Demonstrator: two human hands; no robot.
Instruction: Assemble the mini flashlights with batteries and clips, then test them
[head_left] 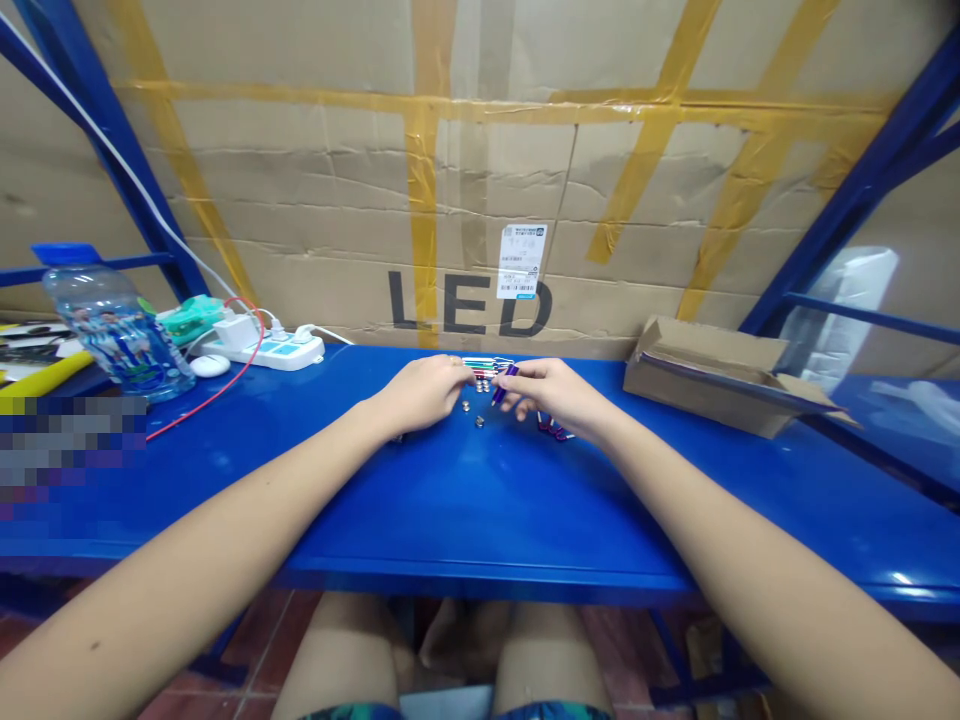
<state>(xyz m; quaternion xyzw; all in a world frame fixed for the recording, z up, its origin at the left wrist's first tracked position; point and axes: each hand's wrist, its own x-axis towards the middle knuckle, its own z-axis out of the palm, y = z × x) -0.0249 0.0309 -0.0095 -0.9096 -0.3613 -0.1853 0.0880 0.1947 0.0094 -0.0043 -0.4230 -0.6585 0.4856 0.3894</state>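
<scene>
Both my hands meet over the middle of a blue metal table [480, 500]. My right hand [555, 395] pinches a small purple tube-shaped part [504, 383], tilted. My left hand [424, 392] has its fingers curled and pinched close to that part's end; what its fingertips hold is too small to make out. Small silver round pieces [478, 412] lie on the table between the hands. Behind the fingers lies a row of small coloured tubes [480, 364]. More purple and red small parts [553, 430] lie under my right palm.
An open cardboard box [720, 375] sits at the right. At the left stand a water bottle [120, 330], a white power strip [262, 345] with a red wire, and a white mouse-like object [210, 365]. A taped cardboard wall marked LED [469, 300] backs the table.
</scene>
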